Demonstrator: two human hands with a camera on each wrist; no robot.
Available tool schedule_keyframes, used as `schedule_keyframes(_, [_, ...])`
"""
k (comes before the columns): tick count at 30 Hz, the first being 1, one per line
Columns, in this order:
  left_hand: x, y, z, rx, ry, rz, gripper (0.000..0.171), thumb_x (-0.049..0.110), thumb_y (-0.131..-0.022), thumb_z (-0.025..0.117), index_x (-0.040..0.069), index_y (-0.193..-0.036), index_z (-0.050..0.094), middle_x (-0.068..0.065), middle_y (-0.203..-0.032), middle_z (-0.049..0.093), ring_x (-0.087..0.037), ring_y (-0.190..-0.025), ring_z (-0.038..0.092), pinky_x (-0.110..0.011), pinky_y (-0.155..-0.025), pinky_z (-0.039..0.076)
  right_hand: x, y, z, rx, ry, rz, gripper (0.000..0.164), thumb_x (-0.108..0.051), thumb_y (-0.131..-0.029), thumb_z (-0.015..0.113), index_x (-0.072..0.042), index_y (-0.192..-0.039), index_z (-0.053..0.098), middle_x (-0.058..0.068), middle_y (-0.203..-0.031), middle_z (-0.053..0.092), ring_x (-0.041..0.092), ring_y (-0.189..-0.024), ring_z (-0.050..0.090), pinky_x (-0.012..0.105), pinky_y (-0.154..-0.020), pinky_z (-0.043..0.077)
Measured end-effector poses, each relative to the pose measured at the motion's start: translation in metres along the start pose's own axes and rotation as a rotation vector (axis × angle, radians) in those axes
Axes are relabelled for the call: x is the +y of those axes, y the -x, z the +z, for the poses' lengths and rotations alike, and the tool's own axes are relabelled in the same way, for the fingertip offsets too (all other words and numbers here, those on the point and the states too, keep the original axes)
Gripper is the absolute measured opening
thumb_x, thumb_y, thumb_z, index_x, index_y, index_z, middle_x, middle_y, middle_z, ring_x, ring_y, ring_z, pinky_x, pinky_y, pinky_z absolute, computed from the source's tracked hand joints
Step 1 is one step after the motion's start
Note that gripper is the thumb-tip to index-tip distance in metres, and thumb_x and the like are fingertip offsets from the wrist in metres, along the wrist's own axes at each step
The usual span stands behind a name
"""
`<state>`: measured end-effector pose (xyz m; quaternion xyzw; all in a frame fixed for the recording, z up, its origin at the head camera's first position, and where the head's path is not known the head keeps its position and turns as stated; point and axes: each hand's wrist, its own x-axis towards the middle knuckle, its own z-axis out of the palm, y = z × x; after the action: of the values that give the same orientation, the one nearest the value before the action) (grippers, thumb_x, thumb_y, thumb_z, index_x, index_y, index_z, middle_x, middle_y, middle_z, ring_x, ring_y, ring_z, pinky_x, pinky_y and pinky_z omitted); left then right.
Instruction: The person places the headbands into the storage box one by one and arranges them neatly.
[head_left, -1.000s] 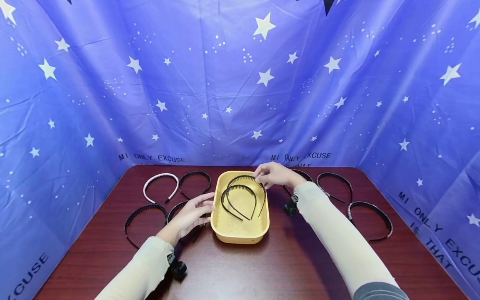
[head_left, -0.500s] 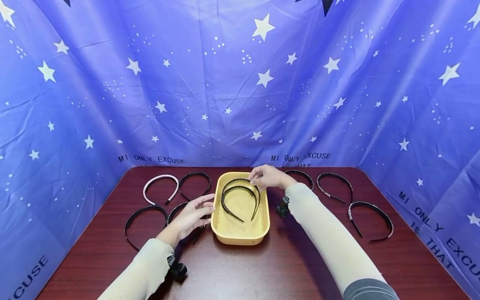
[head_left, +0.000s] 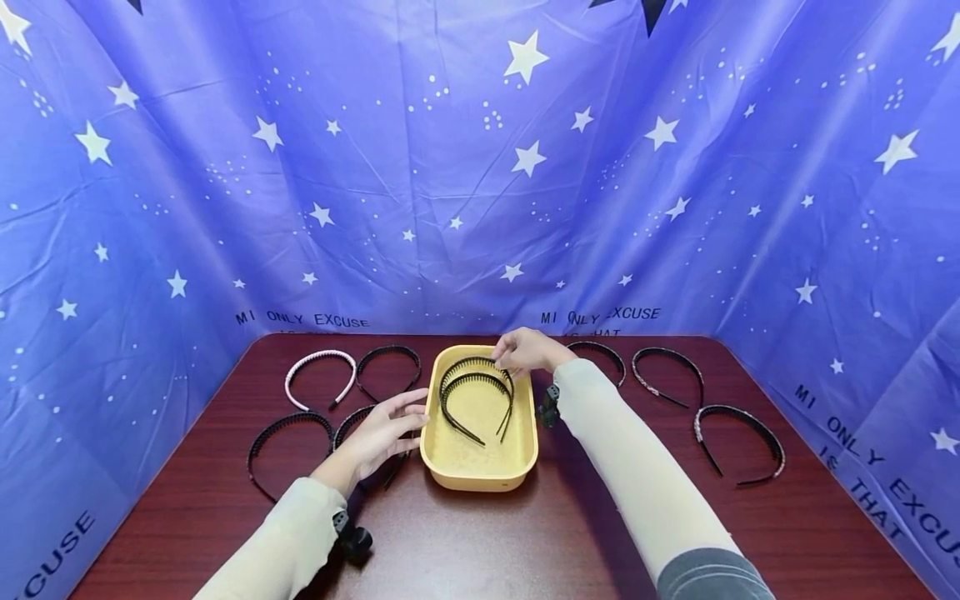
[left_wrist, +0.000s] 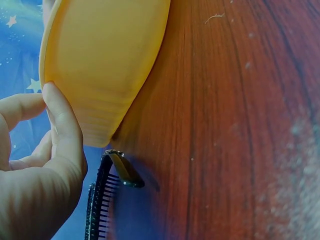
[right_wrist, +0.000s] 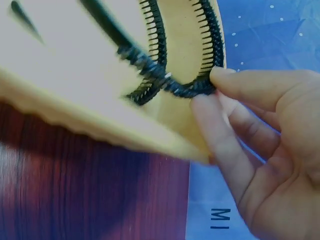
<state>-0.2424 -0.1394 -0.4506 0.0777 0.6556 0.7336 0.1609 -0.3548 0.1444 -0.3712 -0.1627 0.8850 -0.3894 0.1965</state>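
A yellow plastic basin (head_left: 480,482) stands mid-table in the head view. My right hand (head_left: 527,350) pinches a black toothed headband (right_wrist: 215,42) between thumb and fingers over the basin's far right side; its band shows sparkly trim in the right wrist view. Beneath and in front of it, a second black toothed headband (head_left: 477,377) lies in the basin, the two arches overlapping. My left hand (head_left: 378,440) touches the basin's left rim with extended fingertips. Just below that hand, the end of another black headband (left_wrist: 122,170) shows in the left wrist view, partly hidden by the hand in the head view.
Left of the basin lie a pink-and-white headband (head_left: 321,358) and black headbands, one at the back (head_left: 390,350) and one in front (head_left: 288,423). On the right are several more, including one with patterned trim (head_left: 742,412). A starry blue cloth (head_left: 480,167) hangs behind.
My right hand has moved left with its headband, bringing it closer in line with the one lying in the basin. My left hand has stayed at the rim.
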Motion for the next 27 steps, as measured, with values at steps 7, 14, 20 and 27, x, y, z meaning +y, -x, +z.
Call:
schedule_keyframes(7, [-0.001, 0.001, -0.001, 0.001, 0.002, 0.008, 0.059, 0.004, -0.098, 0.059, 0.000, -0.152, 0.034, -0.027, -0.135, 0.051, -0.023, -0.110, 0.059, -0.036, -0.086, 0.054, -0.009, -0.003, 0.006, 0.039, -0.008, 0.087, 0.015, -0.002, -0.093, 0.068, 0.000, -0.108, 0.068, 0.012, -0.095, 0.067, 0.020, -0.082, 0.064, 0.031, -0.074, 0.059])
schedule_keyframes(14, [-0.002, -0.001, -0.001, 0.003, 0.006, 0.010, 0.059, 0.004, -0.098, 0.059, 0.000, -0.152, 0.035, -0.028, -0.135, 0.050, -0.024, -0.111, 0.059, -0.036, -0.085, 0.054, -0.012, -0.012, 0.014, 0.118, 0.137, 0.148, 0.009, -0.002, -0.089, 0.072, -0.003, -0.098, 0.070, 0.009, -0.079, 0.065, 0.017, -0.067, 0.062, 0.031, -0.068, 0.059])
schedule_keyframes(20, [-0.003, 0.000, -0.001, 0.004, 0.010, 0.010, 0.060, 0.004, -0.098, 0.059, 0.000, -0.152, 0.035, -0.028, -0.135, 0.050, -0.024, -0.110, 0.059, -0.035, -0.085, 0.054, -0.010, -0.020, 0.019, 0.149, 0.242, 0.196, 0.007, -0.002, -0.087, 0.075, -0.008, -0.090, 0.072, 0.007, -0.069, 0.067, 0.015, -0.057, 0.062, 0.030, -0.062, 0.059])
schedule_keyframes(27, [-0.002, 0.000, -0.001, 0.008, 0.006, 0.008, 0.060, 0.004, -0.098, 0.059, 0.000, -0.152, 0.034, -0.028, -0.136, 0.049, -0.025, -0.111, 0.058, -0.036, -0.085, 0.054, -0.009, -0.019, 0.021, 0.180, 0.255, 0.184, 0.006, -0.005, -0.087, 0.076, -0.010, -0.090, 0.076, 0.009, -0.073, 0.070, 0.013, -0.055, 0.060, 0.025, -0.055, 0.056])
